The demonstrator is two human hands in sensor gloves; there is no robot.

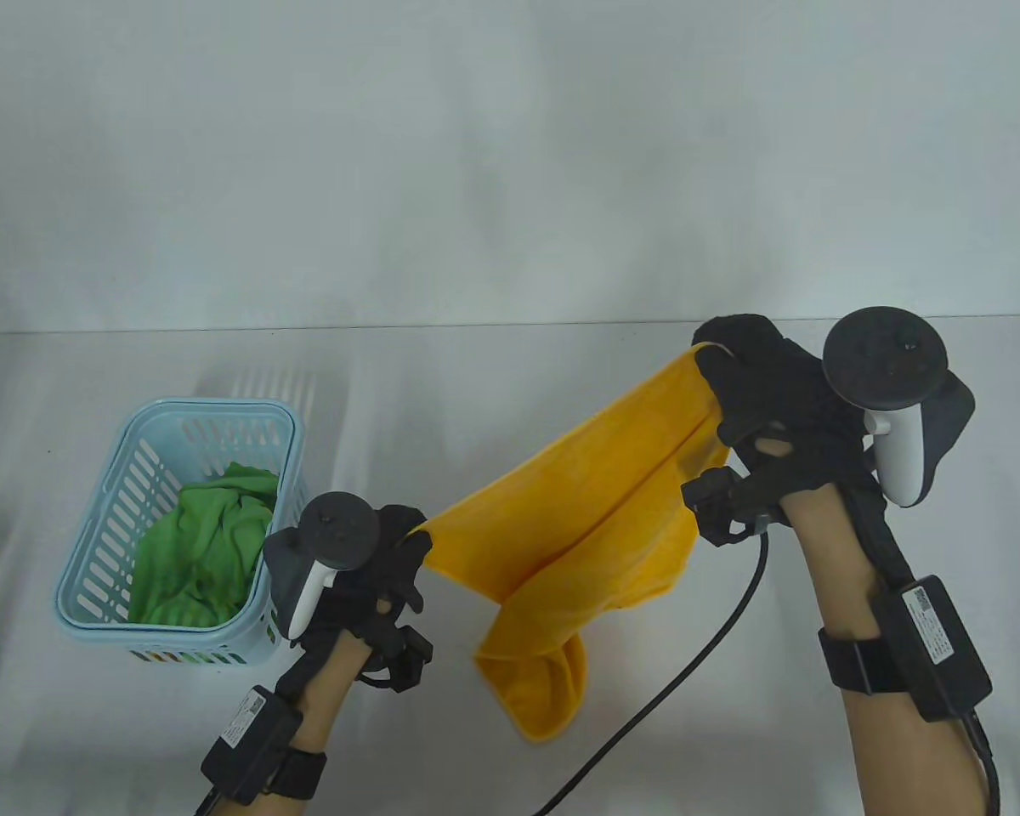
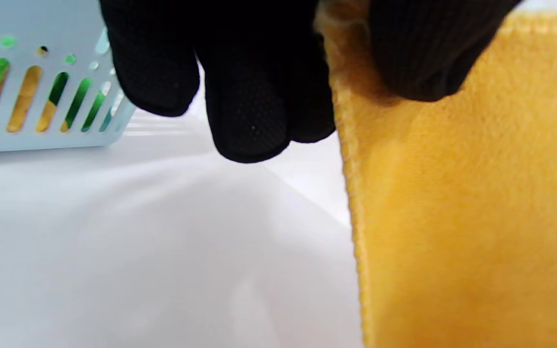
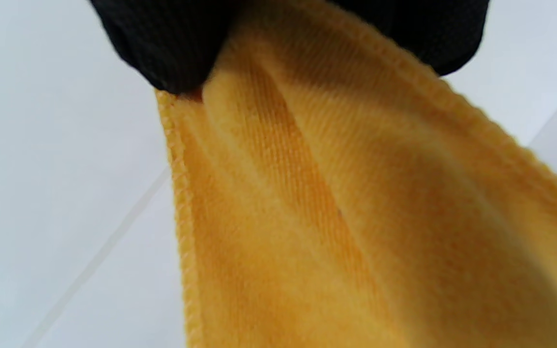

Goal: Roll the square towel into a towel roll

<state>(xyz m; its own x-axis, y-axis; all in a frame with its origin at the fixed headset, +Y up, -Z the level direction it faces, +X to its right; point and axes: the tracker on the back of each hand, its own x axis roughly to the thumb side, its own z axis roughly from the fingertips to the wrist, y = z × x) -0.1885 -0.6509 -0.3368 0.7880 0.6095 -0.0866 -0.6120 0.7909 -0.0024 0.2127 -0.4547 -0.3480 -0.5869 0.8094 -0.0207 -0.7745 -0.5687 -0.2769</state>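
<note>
An orange-yellow square towel [image 1: 595,501] hangs in the air between both hands, its lower part drooping toward the table's front. My left hand [image 1: 395,544] pinches one corner, low and close to the basket. The right hand [image 1: 727,374] grips the opposite corner, raised higher at the right. In the left wrist view the towel [image 2: 467,208] fills the right side, its hemmed edge running down, with my fingers [image 2: 254,106] pinching its top. Seen from the right wrist, the towel [image 3: 336,217] fans down from the pinching fingers [image 3: 172,53].
A light blue slotted basket [image 1: 102,544] stands at the left with a crumpled green cloth [image 1: 200,544] inside; its wall [image 2: 41,125] shows in the left wrist view. A black cable [image 1: 688,671] trails across the white table [image 1: 510,382] from the right wrist.
</note>
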